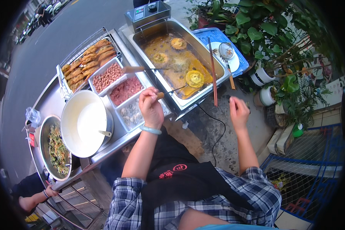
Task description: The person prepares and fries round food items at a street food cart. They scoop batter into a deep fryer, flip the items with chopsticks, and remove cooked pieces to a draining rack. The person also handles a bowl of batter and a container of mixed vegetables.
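My left hand (151, 108) is closed round the wooden handle (160, 96) of a frying ladle. Its thin metal shaft reaches into the fryer (220, 69), toward a round yellow fritter (194, 78) in the oil. Another wooden-handled ladle (133, 69) leans in over the same rim, untouched. Two more fritters, one golden (178, 43) and one paler (160, 58), are in the oil. Right of the fryer, my right hand (239, 114) hangs in the air with fingers curled in and nothing visible in them. Long chopsticks (212, 73) lie across the fryer's right rim, apart from that hand.
Left stand a rack of fried pieces (90, 61), tubs of peanuts (108, 78), minced meat (126, 91) and greyish pieces (131, 115), a batter pot (84, 122) and a vegetable bowl (54, 147). A strainer (226, 50) rests on a plate. Another person's hand (51, 191) is at lower left.
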Action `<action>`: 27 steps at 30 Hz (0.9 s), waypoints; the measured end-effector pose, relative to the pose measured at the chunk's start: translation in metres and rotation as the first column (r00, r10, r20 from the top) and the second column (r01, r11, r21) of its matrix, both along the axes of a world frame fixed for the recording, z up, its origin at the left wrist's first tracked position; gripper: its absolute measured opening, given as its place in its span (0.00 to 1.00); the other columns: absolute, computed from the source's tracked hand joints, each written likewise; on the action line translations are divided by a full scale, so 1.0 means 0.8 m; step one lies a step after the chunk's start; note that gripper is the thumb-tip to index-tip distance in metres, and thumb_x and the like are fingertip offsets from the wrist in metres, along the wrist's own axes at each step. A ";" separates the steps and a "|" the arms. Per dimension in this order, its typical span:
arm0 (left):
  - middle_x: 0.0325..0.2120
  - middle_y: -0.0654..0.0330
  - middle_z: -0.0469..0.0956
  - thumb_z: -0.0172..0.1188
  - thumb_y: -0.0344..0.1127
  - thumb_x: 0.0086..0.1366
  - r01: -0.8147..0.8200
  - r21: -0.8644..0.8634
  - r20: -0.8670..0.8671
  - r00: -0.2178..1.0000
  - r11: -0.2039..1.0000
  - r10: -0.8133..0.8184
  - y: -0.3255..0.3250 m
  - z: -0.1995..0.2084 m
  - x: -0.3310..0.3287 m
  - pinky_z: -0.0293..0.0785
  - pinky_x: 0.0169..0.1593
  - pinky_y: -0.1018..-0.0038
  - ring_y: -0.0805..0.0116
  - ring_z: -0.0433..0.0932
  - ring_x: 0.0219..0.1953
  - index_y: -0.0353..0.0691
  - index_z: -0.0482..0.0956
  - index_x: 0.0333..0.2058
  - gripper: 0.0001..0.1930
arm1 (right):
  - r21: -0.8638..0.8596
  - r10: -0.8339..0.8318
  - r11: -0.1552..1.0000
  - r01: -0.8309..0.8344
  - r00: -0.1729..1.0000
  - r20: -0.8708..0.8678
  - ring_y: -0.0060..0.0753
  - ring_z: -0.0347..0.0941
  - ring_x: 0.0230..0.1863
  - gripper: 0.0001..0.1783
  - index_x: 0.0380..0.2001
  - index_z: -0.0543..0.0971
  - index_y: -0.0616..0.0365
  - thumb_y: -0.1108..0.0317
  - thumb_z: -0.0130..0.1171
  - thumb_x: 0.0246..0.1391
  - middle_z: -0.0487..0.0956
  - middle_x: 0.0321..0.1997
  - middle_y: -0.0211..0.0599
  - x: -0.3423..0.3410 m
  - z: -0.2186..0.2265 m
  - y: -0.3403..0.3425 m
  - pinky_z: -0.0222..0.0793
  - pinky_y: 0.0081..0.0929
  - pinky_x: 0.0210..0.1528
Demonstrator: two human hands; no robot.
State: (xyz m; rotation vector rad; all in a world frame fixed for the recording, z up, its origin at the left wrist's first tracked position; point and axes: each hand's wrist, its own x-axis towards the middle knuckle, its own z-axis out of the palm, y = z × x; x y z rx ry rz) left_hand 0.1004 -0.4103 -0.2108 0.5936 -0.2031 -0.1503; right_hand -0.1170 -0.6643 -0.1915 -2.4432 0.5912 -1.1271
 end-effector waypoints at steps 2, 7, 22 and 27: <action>0.37 0.56 0.75 0.56 0.25 0.54 0.003 0.005 -0.011 1.000 1.000 -0.003 0.004 0.005 -0.004 0.66 0.58 0.69 0.64 0.72 0.45 0.36 0.75 0.33 0.06 | -0.136 -0.071 0.990 0.043 0.976 -0.208 0.41 0.80 0.44 0.24 0.55 0.81 0.47 0.71 0.70 0.54 0.82 0.42 0.38 0.018 -0.016 -0.046 0.76 0.37 0.42; 0.36 0.57 0.75 0.54 0.26 0.58 -0.008 0.052 0.004 1.000 0.999 0.007 0.026 0.013 -0.007 0.66 0.58 0.68 0.64 0.73 0.44 0.36 0.75 0.37 0.08 | -0.338 0.001 0.917 -0.210 0.850 -0.526 0.50 0.65 0.63 0.53 0.71 0.66 0.27 0.63 0.80 0.40 0.66 0.66 0.39 0.046 -0.054 -0.092 0.68 0.46 0.59; 0.39 0.59 0.77 0.56 0.17 0.59 -0.342 0.415 0.585 0.810 0.843 0.041 0.084 0.204 -0.045 0.72 0.49 0.72 0.67 0.74 0.41 0.36 0.81 0.39 0.12 | -0.517 0.170 0.778 -0.357 0.912 -0.374 0.48 0.68 0.57 0.33 0.59 0.80 0.30 0.51 0.74 0.46 0.70 0.59 0.37 0.079 -0.087 -0.088 0.65 0.47 0.57; 0.36 0.61 0.79 0.63 0.30 0.58 -0.242 0.319 0.943 0.180 0.917 -0.281 0.102 0.294 -0.091 0.70 0.46 0.60 0.61 0.77 0.37 0.42 0.86 0.37 0.08 | -0.304 0.311 0.874 -0.378 0.918 -0.248 0.47 0.75 0.50 0.22 0.54 0.82 0.51 0.68 0.71 0.55 0.74 0.52 0.41 0.091 -0.066 -0.084 0.74 0.38 0.51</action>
